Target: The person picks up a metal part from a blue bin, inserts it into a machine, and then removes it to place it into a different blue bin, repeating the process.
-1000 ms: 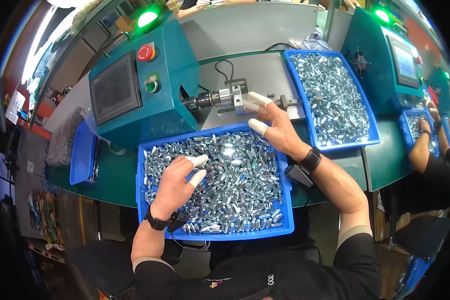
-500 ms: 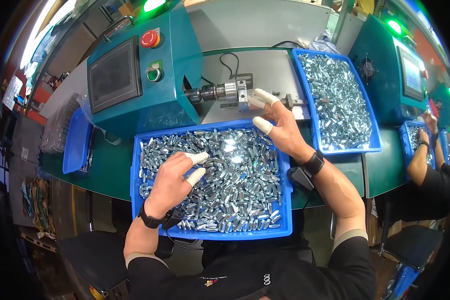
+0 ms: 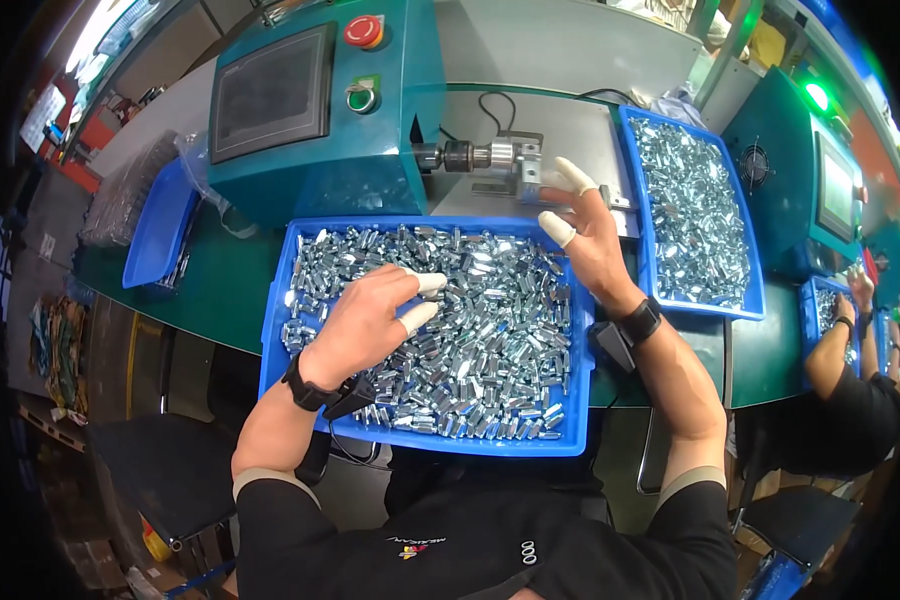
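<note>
My left hand (image 3: 360, 320) hovers over the near blue tray (image 3: 420, 440), which is full of small silvery metal hex pieces (image 3: 490, 340). Pale finger cots cover its thumb and index fingertips; they stand apart, with no piece visible between them. Just right of the clamp fixture (image 3: 528, 170) on the machine's spindle (image 3: 460, 156) is my right hand (image 3: 595, 240), its thumb and index finger spread. Its other fingers reach toward the fixture and are partly hidden, so contact there is unclear. Each wrist wears a black strap with a small device.
The teal machine (image 3: 320, 130) carries a dark screen, a red stop button (image 3: 364, 31) and a green-ringed switch. A second blue tray (image 3: 750, 300) of metal pieces lies to the right. Beyond it stand another teal machine (image 3: 780, 170) and a co-worker's arm (image 3: 830, 345). An empty-looking blue tray (image 3: 158, 235) tilts at left.
The whole view has shifted. My left hand has moved a little across the tray toward the right. My right hand has drawn back slightly from the clamp fixture, fingers still spread.
</note>
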`<state>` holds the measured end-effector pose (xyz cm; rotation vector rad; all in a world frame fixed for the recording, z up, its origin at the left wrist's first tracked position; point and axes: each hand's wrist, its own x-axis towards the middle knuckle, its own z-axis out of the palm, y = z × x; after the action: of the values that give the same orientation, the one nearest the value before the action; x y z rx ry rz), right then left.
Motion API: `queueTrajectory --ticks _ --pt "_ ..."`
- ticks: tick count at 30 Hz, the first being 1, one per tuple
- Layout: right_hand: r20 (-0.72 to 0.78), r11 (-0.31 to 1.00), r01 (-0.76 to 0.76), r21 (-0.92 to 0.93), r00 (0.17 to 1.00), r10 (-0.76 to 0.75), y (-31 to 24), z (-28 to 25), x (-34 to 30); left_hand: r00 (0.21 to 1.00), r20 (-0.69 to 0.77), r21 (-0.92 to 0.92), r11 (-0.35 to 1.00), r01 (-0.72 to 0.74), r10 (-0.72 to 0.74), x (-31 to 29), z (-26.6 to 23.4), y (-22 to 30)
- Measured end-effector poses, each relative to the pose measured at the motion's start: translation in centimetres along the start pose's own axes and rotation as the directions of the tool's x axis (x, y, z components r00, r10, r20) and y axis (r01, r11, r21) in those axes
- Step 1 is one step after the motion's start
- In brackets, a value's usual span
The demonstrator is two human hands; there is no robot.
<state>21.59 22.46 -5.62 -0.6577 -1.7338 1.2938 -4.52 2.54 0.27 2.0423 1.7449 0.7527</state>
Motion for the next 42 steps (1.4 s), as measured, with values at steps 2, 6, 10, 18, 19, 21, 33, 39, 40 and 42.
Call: queueTrajectory --ticks 2,6,10,18,19,21,33,39,40,42 --pt "-0.035 1.0 -0.017 -0.016 0.999 0.016 -0.2 -0.4 -0.1 0.997 -0.009 0.0 0.997 -0.076 0.076 0.2 0.5 -0.5" --pt "-0.111 0.988 0.01 -0.153 0.993 -0.027 -1.0 -0.6 -0.7 0.992 -0.004 0.03 0.992 -0.122 0.122 -0.2 1.0 -0.5" --pt "-0.102 0.943 0.003 -0.331 0.994 -0.038 -2.9 -0.4 -0.5 0.983 -0.009 0.007 0.983 -0.182 0.182 -0.9 2.1 -0.9" --pt "-0.102 0.564 -0.066 -0.823 0.994 -0.032 -5.5 -0.7 5.6 0.975 0.134 0.078 0.979 -0.191 0.179 -0.9 3.0 -0.5" --pt "-0.082 0.461 -0.055 -0.886 0.996 -0.039 -5.4 -0.5 6.2 0.976 0.131 0.063 0.981 -0.185 0.176 -0.8 3.2 -0.6" --pt "-0.057 0.444 -0.028 -0.896 0.997 -0.053 -5.3 -0.3 7.1 0.98 0.12 0.028 0.986 -0.163 0.158 -0.7 3.4 -0.6" --pt "-0.032 0.339 -0.008 -0.941 0.997 -0.067 -5.8 0.4 8.2 0.984 0.122 0.033 0.99 -0.136 0.131 -0.5 4.5 -1.4" --pt "-0.153 0.336 -0.125 -0.934 0.987 -0.058 -6.9 -2.5 7.3 0.989 0.087 0.029 0.992 -0.123 0.12 -0.2 4.1 -1.2" --pt "-0.184 0.31 -0.166 -0.936 0.982 -0.031 -6.7 -4.8 6.9 0.987 0.085 0.035 0.99 -0.136 0.133 0.1 4.2 -1.1" --pt "-0.266 0.285 -0.262 -0.922 0.964 0.026 -6.2 -8.6 5.2 0.988 0.078 0.038 0.99 -0.135 0.132 -0.4 4.5 -1.2"
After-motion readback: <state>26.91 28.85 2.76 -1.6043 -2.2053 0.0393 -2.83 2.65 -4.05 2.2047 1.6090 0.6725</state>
